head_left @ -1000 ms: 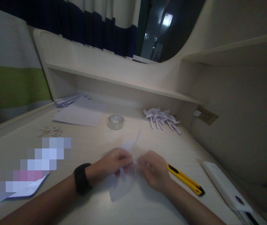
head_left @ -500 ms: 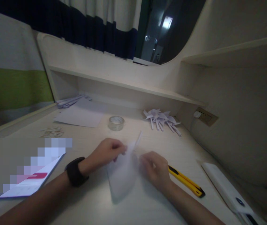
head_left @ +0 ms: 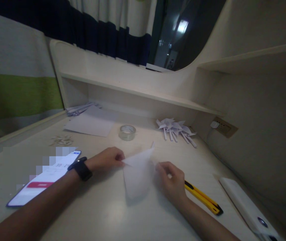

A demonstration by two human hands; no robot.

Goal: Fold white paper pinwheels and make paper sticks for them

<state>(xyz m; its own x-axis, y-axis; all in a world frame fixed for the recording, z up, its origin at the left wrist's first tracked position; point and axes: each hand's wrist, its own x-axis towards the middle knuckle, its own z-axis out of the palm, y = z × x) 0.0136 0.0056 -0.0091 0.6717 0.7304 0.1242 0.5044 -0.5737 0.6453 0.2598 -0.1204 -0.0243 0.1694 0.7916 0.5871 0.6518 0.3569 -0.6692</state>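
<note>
A white sheet of paper point(head_left: 138, 179), cut or folded into points, sits between my hands above the desk. A thin white paper stick pokes out at its upper right. My left hand point(head_left: 109, 158), with a black watch on the wrist, pinches the left corner of the paper. Closed in a pinch at the paper's right edge is my right hand point(head_left: 171, 179); its fingertips partly hide and blur the contact there. Close beside the right hand lies a yellow utility knife point(head_left: 203, 197).
Behind stand a clear tape roll point(head_left: 127, 133), several paper pinwheels point(head_left: 174, 128), stacked white sheets point(head_left: 91, 123) and rolled paper sticks point(head_left: 79, 109). Small strips point(head_left: 62, 141) and a lit phone point(head_left: 42, 184) lie left. A white device point(head_left: 245, 204) lies right, below a wall socket point(head_left: 224, 127).
My left hand has moved left, drawing the paper's corner outward, so a pointed flap now spreads across the top. The right hand stays at the right edge. The view has shifted slightly.
</note>
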